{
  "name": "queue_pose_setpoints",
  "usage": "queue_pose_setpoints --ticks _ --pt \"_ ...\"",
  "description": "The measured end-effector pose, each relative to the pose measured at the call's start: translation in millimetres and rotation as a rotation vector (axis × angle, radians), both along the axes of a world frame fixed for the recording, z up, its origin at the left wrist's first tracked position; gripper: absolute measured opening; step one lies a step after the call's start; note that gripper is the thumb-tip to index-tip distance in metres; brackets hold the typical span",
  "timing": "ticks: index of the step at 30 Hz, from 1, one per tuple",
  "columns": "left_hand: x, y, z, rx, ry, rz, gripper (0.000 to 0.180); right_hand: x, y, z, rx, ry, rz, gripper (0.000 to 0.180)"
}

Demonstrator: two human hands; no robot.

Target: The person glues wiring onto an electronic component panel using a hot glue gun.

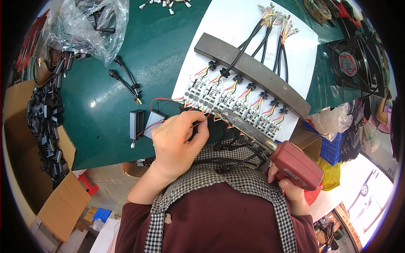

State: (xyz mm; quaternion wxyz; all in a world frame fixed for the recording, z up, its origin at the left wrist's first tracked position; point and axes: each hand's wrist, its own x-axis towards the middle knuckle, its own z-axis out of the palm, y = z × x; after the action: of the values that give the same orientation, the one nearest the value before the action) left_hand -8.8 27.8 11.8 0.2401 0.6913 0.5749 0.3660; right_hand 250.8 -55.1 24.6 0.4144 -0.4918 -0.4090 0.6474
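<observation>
My left hand [175, 141] is closed in a pinch on a thin red wire [195, 125] at the near edge of a row of small white circuit boards [228, 103]. My right hand [292, 190] grips a soldering iron [297, 164] with a dark red, gun-like body. Its long metal shaft points left, and the tip sits at the near edge of the boards, close to my left fingertips. I cannot tell whether tip and wire touch. Coloured leads join the boards to black cables [283, 55], which pass under and over a heavy grey metal bar [253, 72].
The boards lie on a white sheet [301, 46] over a green table [164, 46]. Two black plastic cases [136, 125] lie left of my left hand, with loose black connectors [126, 80] beyond. A plastic bag [86, 31] is far left, a black fan [352, 63] far right.
</observation>
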Motion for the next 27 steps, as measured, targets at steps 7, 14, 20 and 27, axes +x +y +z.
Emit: queue_pose_setpoints --ticks 7,14,20,27 --pt "-0.6 -0.2 0.6 0.0 0.017 -0.005 0.018 -2.4 -0.7 1.0 0.011 -0.007 -0.033 0.075" --pt "0.0 0.3 1.2 0.0 0.01 -0.006 0.018 -7.3 5.8 10.9 -0.024 0.025 -0.054 0.076" --pt "0.4 0.3 3.8 -0.001 0.041 -0.012 0.017 -4.0 1.7 13.1 -0.123 0.117 -0.082 0.083" --pt "0.2 -0.7 9.1 0.093 0.22 -0.096 0.013 -3.0 0.6 15.7 -0.151 0.103 -0.096 0.087"
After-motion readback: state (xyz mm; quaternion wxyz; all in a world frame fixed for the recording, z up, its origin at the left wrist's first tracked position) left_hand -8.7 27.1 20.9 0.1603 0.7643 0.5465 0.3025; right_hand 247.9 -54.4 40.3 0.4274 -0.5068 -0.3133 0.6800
